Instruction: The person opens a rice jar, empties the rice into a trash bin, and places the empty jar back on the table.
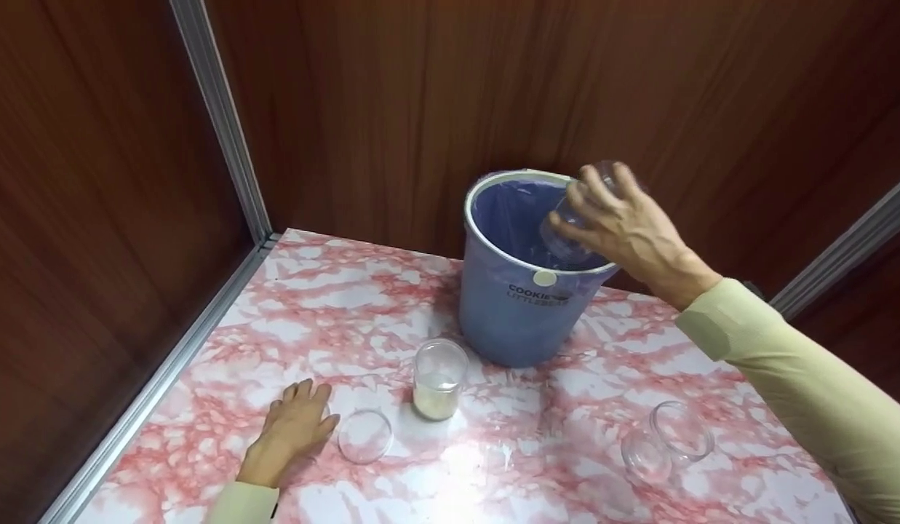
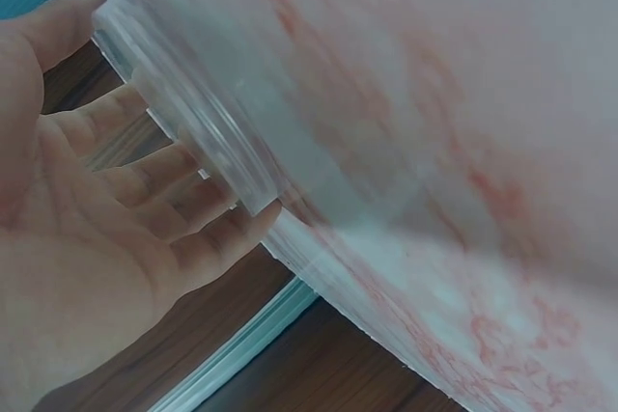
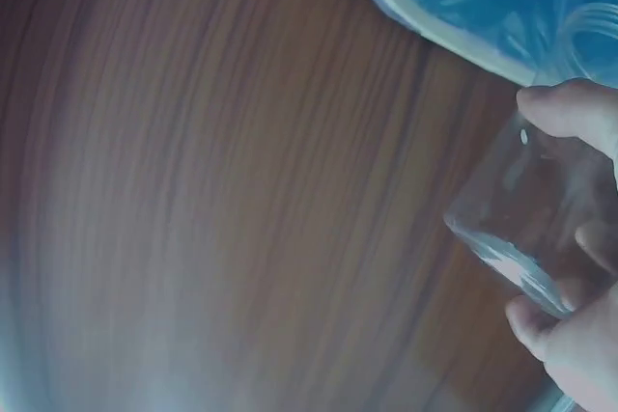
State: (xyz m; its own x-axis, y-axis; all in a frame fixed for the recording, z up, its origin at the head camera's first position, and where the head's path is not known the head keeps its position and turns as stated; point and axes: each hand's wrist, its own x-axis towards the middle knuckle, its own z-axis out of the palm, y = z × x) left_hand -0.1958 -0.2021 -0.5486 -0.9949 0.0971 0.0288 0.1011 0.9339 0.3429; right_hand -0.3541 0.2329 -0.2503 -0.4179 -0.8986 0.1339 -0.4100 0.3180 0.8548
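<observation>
My right hand (image 1: 624, 222) grips a clear jar (image 3: 521, 209), its fingers and thumb around the sides. The jar is tilted, its mouth down over the blue bin (image 1: 519, 320) with a liner inside. Only a few drops show on the jar wall. At the left of the table, my left hand (image 1: 295, 422) rests with fingers spread and relaxed beside a clear round lid (image 1: 366, 437). The left wrist view shows the lid's ridged rim (image 2: 193, 103) close to the fingers; whether they touch is unclear. Right of that lid stands a clear jar with pale contents (image 1: 436, 400).
A clear round lid (image 1: 647, 458) and a clear ring-shaped piece (image 1: 682, 431) lie together at the right of the red-and-white marbled table (image 1: 275, 320). Brown wood panels (image 1: 362, 109) with metal edge strips (image 1: 220, 116) close in the back and sides.
</observation>
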